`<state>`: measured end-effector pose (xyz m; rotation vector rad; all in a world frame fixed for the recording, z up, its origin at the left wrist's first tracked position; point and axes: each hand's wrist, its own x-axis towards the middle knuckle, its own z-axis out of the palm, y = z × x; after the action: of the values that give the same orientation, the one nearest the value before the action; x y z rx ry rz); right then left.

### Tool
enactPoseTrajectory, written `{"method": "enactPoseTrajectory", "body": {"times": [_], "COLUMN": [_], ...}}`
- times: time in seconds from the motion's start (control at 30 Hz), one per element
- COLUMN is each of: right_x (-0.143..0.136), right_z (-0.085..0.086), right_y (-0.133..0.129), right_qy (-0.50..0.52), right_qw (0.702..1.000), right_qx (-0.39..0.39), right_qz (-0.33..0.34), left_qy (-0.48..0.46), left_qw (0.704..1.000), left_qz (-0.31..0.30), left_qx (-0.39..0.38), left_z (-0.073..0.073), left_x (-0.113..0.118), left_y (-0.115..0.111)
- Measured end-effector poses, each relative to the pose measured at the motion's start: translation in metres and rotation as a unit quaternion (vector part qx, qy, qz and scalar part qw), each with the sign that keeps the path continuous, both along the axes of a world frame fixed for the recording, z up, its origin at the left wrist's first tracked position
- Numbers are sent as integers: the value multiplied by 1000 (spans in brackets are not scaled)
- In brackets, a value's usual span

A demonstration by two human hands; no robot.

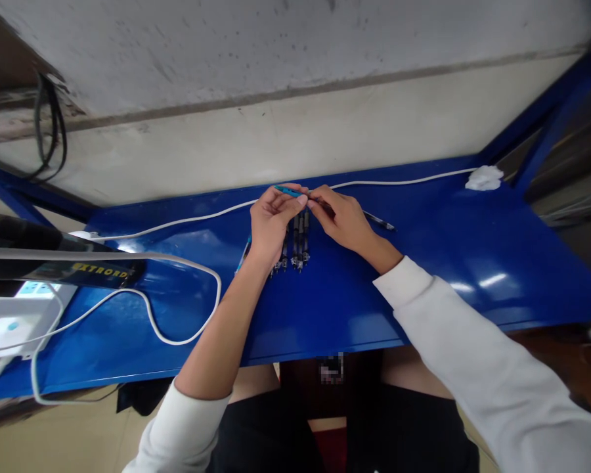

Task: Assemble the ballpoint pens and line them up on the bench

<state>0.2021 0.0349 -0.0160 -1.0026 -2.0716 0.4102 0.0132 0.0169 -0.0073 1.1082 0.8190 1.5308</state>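
Between my two hands, above the blue shelf, is a pen with a blue barrel [288, 191]. My left hand [270, 220] is closed on its blue part. My right hand [339, 215] pinches at the other end, where the fingertips meet; the exact part under them is hidden. Below my hands several black pens [300, 240] lie side by side with their clear ends toward me. Another blue pen [245, 253] lies left of my left wrist, partly covered. A dark pen [380, 221] rests just right of my right hand.
The blue shelf [325, 302] has a white cable [177, 225] along its back edge and a looped one at left. A black cylinder with yellow lettering [103, 270] and a white power strip [14, 325] stand at left. Crumpled white material [484, 178] lies at the back right.
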Motion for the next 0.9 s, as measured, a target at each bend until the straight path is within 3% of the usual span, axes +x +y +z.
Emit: {"method": "enactPoseTrajectory", "body": {"times": [0.47, 0.7, 0.9], "right_x": [0, 0, 0], "right_z": [-10, -2, 3], "right_y": [6, 2, -2], "right_qy": [24, 60, 89], "right_qw": [999, 997, 994], "right_qx": [-35, 10, 10], "right_qz": [-29, -44, -56], "left_qy": [-47, -132, -151], "left_qw": [999, 986, 984], "left_qz": [15, 102, 81], "left_qx": [-14, -22, -37], "left_z": [2, -3, -9], "left_x": [6, -27, -38], "left_y": [-3, 15, 20]}}
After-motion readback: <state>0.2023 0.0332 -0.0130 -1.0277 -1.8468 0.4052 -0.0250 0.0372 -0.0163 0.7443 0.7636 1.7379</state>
